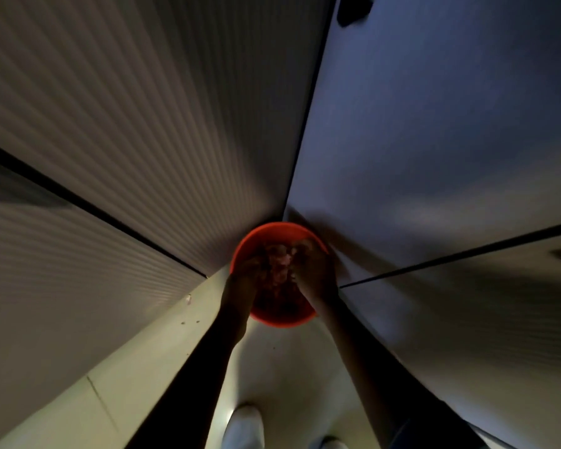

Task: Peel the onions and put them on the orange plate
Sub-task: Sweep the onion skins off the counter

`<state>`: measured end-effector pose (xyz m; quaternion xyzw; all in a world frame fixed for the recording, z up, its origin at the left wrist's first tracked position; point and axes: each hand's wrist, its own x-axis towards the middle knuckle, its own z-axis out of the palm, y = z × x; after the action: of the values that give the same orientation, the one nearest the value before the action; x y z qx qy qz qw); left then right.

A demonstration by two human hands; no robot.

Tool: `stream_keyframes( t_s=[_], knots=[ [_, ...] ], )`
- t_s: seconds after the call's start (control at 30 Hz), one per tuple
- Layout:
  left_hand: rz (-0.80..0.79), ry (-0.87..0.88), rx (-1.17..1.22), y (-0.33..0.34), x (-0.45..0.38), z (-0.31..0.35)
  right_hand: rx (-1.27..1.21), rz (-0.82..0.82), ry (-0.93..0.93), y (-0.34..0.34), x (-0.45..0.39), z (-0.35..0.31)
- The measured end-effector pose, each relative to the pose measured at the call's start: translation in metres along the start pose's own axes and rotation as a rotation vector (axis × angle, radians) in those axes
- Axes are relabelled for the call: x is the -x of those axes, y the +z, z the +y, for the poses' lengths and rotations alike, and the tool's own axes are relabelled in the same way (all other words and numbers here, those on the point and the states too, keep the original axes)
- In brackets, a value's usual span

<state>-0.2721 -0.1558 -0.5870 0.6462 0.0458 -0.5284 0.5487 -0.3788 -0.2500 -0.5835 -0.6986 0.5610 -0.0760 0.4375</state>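
My left hand [245, 270] and my right hand [311, 270] are both down inside the orange plate [282, 319], which looks deep like a bowl from here. The light is dim and my fingers blur into the pile, so I cannot tell whether either hand is gripping anything or lying loose. Between my two hands sits a pale pinkish lump, an onion [280, 262] as far as I can make out; my right hand touches its right side and my left hand is just beside its left side. Darker reddish stuff, probably onion skins [279, 299], fills the near part of the plate below my wrists.

Both my forearms reach straight forward from the bottom of the view, the left one very dark, the right one catching a little more light.

The plate rests on a pale floor [162, 367], tucked into a corner. A ribbed cabinet front [127, 124] stands on the left, and a smooth bluish-grey door [434, 124] on the right. A few small scraps [188, 299] lie on the floor to the left of the plate. My white shoe [243, 426] shows at the bottom edge, between my arms.
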Motion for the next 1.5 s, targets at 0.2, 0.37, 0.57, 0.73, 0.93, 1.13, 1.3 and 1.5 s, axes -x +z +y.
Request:
stream_keyframes(
  t_s=[0.2, 0.37, 0.57, 0.73, 0.93, 1.13, 1.3, 1.5],
  knots=[
    [-0.035, 0.113, -0.058, 0.015, 0.043, 0.037, 0.003, -0.104, -0.047, -0.021, 0.014, -0.033],
    [-0.061, 0.155, -0.071, 0.032, 0.099, 0.088, -0.061, -0.053, -0.117, -0.062, 0.045, -0.087],
    [-0.021, 0.210, -0.044, 0.063, 0.215, 0.176, -0.218, 0.070, -0.223, -0.148, 0.113, -0.193],
    [-0.008, 0.393, -0.046, 0.080, 0.338, 0.281, -0.388, 0.055, -0.278, -0.241, 0.186, -0.308],
    [0.078, 0.590, -0.052, 0.043, 0.453, 0.390, -0.417, -0.010, -0.490, -0.302, 0.240, -0.443],
    [0.377, 0.618, 0.005, -0.070, 0.473, 0.439, -0.353, -0.250, -0.592, -0.259, 0.245, -0.538],
    [0.625, 0.620, 0.002, -0.183, 0.430, 0.445, -0.168, -0.343, -0.647, -0.165, 0.209, -0.582],
    [0.676, 0.650, 0.000, -0.233, 0.376, 0.441, 0.259, -0.243, -0.633, -0.052, 0.140, -0.604]
  ],
)
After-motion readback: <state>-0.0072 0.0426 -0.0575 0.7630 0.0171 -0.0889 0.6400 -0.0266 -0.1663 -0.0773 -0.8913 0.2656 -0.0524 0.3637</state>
